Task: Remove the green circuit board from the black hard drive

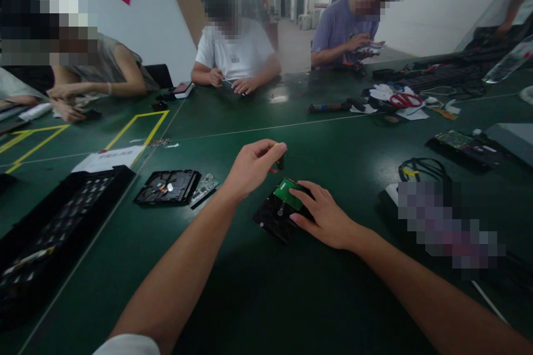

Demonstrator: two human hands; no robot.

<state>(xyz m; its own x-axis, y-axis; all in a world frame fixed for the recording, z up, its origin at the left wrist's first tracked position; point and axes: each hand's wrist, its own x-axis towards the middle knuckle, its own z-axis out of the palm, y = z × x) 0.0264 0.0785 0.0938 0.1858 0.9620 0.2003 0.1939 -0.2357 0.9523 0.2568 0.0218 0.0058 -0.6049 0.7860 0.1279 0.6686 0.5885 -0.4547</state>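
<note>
A black hard drive (270,212) with a green circuit board (286,191) on its upper face lies on the table in front of me. My left hand (257,162) is closed in a pinch above the drive's far edge, around a small dark screwdriver (280,163); its tip is hard to make out. My right hand (322,213) holds the drive from the right, with the thumb and index finger over its top and the other fingers at its far side.
Left of the drive lie another hard drive (169,187), a loose circuit board (205,188) and a long black tray (62,227). To the right are a drive with its board showing (462,147) and a coiled black cable (422,169). Red-handled scissors (406,100) lie farther back. Several people work across the green table (233,299).
</note>
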